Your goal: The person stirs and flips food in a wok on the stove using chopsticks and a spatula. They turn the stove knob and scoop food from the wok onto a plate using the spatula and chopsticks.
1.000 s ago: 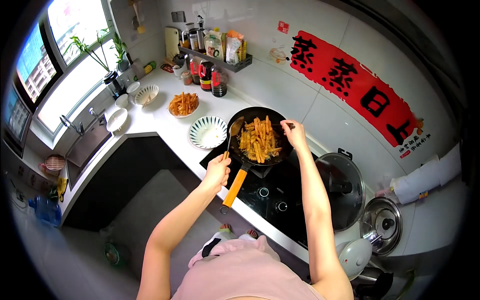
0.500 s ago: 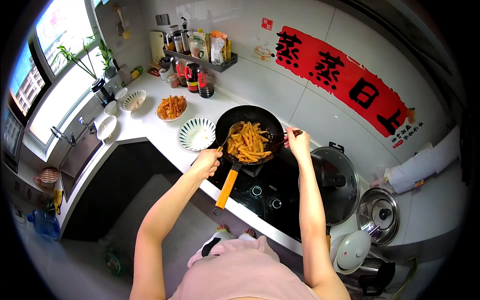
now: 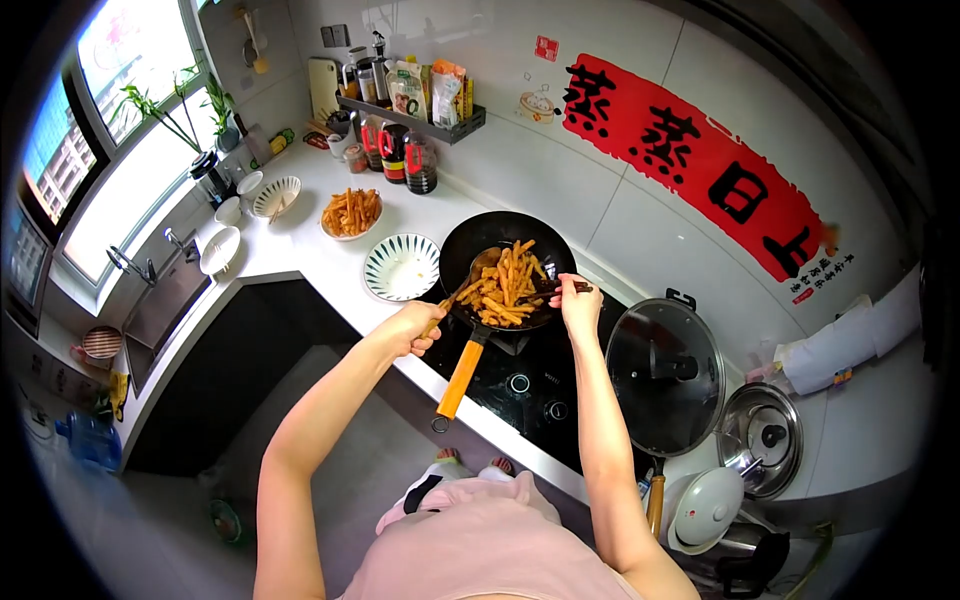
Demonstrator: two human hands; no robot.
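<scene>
A black wok with a yellow wooden handle sits on the black gas hob. Inside it lie golden-brown, fry-like strips. My left hand is closed around a wooden spoon, whose head rests at the left of the strips. From the right, my right hand grips dark chopsticks with their tips among the strips. Neither hand touches the wok handle. Left of the wok stands a bowl with a striped rim, bare but for some residue.
A dish of similar strips stands farther back on the counter. Right of the hob are a large glass lid, a steel pot lid and a white lidded pot. Sauce bottles line the wall under a shelf.
My right hand has moved left and slightly down, bringing the chopsticks further into the strips. The spoon head has shifted within the wok, and the strips are heaped differently.
</scene>
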